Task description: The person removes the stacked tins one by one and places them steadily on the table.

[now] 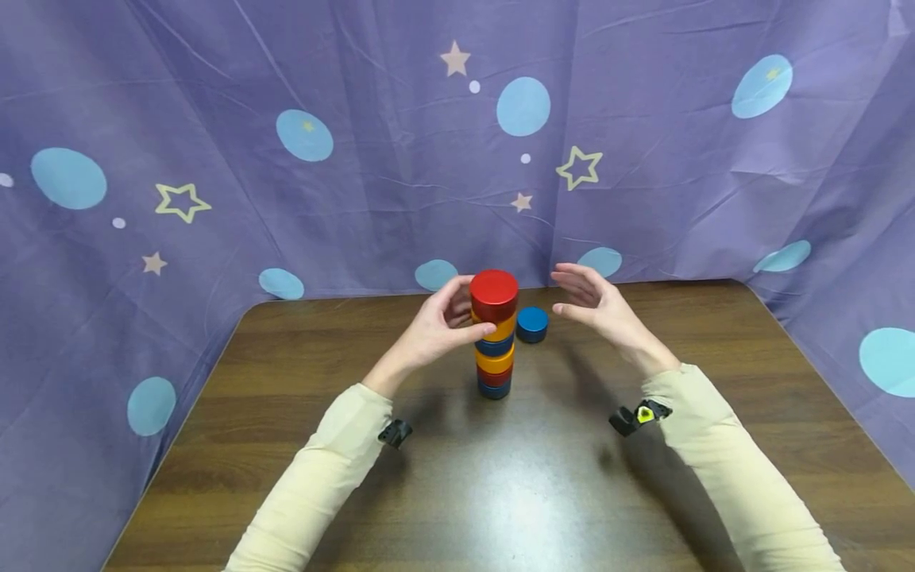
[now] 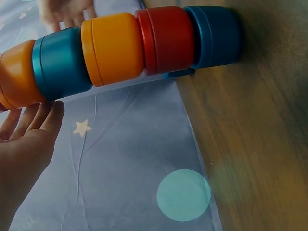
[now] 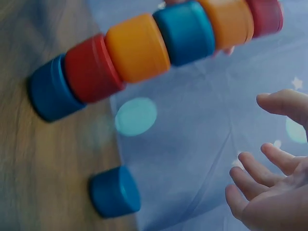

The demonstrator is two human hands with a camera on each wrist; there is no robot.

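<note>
A tall stack of small round lidded canisters stands upright on the table, blue, red and orange, with a red canister on top. My left hand holds the upper part of the stack, thumb in front and fingers behind, around the upper orange canister. To the right of the stack, my right hand is held in the air, apart from it, fingers spread and holding nothing. A single blue canister sits on the table just behind and right of the stack; the right wrist view shows this blue canister too.
The brown wooden table reaches back to a purple curtain with stars and blue spots. A dark wrist strap is on the left sleeve, and another strap is on the right.
</note>
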